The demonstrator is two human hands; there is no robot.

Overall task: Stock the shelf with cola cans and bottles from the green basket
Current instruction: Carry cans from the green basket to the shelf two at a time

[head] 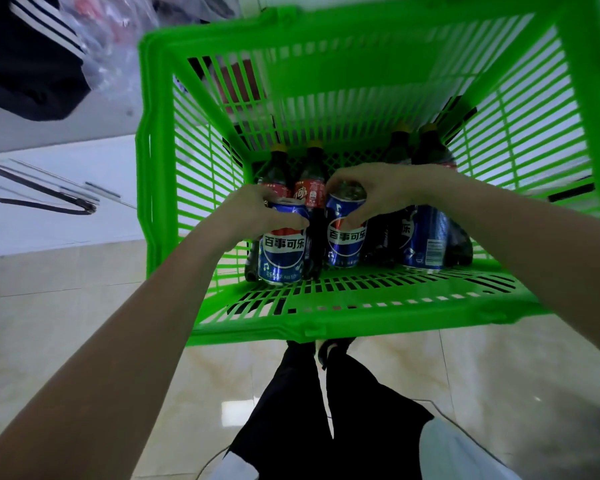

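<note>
Pale glossy floor tiles [84, 341] surround the green basket [326, 46], seen from above. Inside it, standing: blue cola cans and dark cola bottles with yellow caps.

Left hand [253, 216] is wrapped round the upper part of the left can [281, 251], fingers curled over its shoulder. Right hand [371, 192] grips the middle can [347, 233] from above, thumb down the front, fingers over the rim. A third can [425, 237] stands just right of it, untouched. A red-labelled bottle [310, 202] stands between the two held cans, touching or nearly touching both; another bottle [274, 174] sits behind the left hand, and two more [426, 147] at the far right corner.

Judgement: step in hand is lifting one can per hand out of the basket. Best done by raising both straight up, so the middle bottle is not dragged or tipped, and clearing the near rim [309, 327] before turning away. Shelf not in view.

Dark trouser legs [326, 410] show below the basket.
</note>
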